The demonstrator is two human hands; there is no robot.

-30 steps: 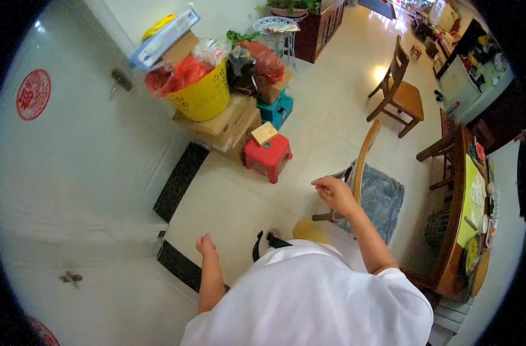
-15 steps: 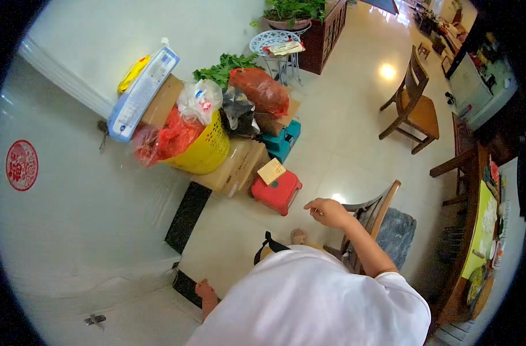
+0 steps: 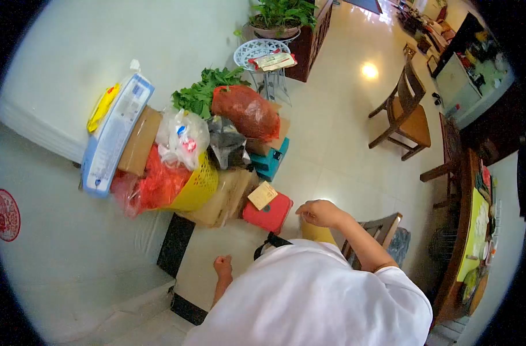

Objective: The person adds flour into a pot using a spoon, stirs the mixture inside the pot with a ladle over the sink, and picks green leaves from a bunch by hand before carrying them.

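Observation:
My right hand [image 3: 322,213] is held out in front of my body, its fingers loosely bent and nothing visible in them. It is nearest to a red stool-like box [image 3: 267,214] on the floor but apart from it. A yellowish card or small packet [image 3: 262,196] lies on that box. Lower on the left, my left hand [image 3: 222,266] hangs over the floor by the wall, small in view, its fingers curled in with nothing seen in them. Close to my right forearm stands a wooden chair [image 3: 384,230], partly covered by the arm.
Ahead on the left, a yellow basket [image 3: 200,187] with bags rests on a cardboard box [image 3: 233,190]. Leafy greens [image 3: 202,92], a red net bag [image 3: 245,112] and a teal case [image 3: 271,161] stand near it. Another chair [image 3: 407,115] and a long table [image 3: 456,271] are to the right.
The view has moved forward and turned, so the basket and red box sit lower and closer. My left hand has swung forward; the fingers of my right hand are more bent.

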